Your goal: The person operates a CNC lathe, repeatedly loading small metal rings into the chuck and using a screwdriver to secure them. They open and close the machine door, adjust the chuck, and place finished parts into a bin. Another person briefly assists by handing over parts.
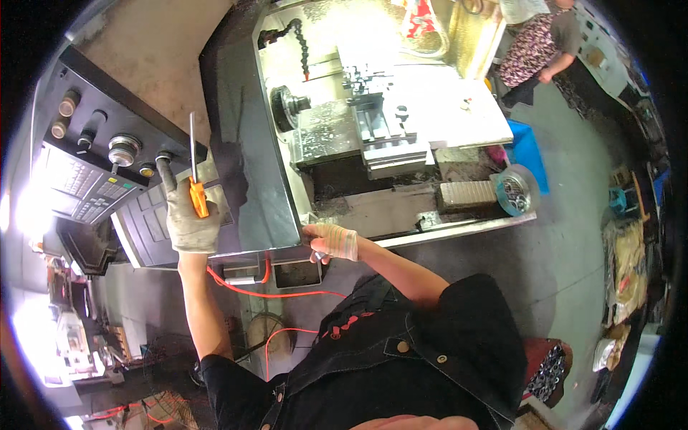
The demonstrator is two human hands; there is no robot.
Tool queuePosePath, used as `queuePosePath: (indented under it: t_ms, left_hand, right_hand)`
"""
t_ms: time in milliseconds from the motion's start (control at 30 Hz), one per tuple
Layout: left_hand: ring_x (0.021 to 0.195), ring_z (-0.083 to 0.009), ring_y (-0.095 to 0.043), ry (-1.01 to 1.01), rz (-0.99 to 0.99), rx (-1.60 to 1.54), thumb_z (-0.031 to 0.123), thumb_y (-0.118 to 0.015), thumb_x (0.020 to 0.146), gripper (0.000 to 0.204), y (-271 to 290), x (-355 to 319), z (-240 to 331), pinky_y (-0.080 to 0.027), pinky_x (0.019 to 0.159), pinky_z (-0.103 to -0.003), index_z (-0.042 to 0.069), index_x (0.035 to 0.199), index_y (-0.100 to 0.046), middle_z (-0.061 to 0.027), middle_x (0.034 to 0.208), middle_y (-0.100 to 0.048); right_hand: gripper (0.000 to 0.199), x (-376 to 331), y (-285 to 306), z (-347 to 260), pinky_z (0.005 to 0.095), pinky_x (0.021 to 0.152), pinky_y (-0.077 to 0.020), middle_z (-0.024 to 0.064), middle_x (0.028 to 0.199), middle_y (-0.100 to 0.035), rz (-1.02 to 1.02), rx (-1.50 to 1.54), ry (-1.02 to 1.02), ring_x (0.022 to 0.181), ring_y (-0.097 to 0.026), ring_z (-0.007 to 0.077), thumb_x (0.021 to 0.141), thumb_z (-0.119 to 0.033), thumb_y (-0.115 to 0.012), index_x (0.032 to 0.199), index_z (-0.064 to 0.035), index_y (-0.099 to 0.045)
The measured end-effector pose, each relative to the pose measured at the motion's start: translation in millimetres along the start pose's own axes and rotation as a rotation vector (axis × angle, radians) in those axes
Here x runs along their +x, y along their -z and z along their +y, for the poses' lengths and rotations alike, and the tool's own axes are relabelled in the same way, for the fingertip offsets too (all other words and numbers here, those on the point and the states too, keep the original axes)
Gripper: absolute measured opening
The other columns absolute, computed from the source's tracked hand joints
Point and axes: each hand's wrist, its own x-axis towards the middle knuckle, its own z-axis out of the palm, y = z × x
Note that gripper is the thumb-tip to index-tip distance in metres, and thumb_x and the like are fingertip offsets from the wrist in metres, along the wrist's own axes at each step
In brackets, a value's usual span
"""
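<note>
My left hand (192, 228), in a pale work glove with darkened fingers, holds an orange-handled screwdriver (198, 198), its long metal shaft pointing away from me. The index finger of that hand stretches to a button (164, 155) on the dark control panel (129, 118) and touches it. At the front edge of the lathe, by the end of its dark sliding door (269, 150), my gloved right hand (334, 242) is closed with curled fingers. A small grey metal piece (319, 256) shows under its fingers; what it is I cannot make out.
Inside the lathe are a chuck (287, 107), a tool slide (387, 129) and a black coolant hose (301, 46). A round clear tub (514, 190) of small metal parts stands at the right. Red air hoses (287, 294) hang below. Another person (534, 50) is at the far right.
</note>
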Motion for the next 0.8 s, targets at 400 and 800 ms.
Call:
queuePosePath:
  t_ms: [400,800]
  left_hand:
    - [0.097,-0.0192,-0.051,0.269,0.025,-0.838,0.024,-0.061,0.074,0.066,3,-152,97,-0.044,0.085,-0.032,-0.004,0.127,-0.035,-0.0167,0.123,-0.044]
    - [0.105,-0.0399,-0.048,-0.019,-0.13,-0.42,0.003,-0.061,0.072,0.05,-173,-265,158,-0.038,0.088,-0.045,-0.001,0.118,-0.042,-0.0241,0.114,-0.048]
  right_hand:
    - [0.042,-81,36,8,0.0304,0.045,-0.05,0.0083,0.085,-0.053,0.26,-0.121,0.228,0.068,-0.062,0.0193,0.08,-0.011,-0.042,0.12,-0.0017,-0.043]
    - [0.045,-191,109,-1,0.0319,0.048,-0.0519,0.0077,0.083,-0.055,0.395,-0.067,0.182,0.064,-0.062,0.0198,0.076,-0.007,-0.04,0.12,-0.0082,-0.044]
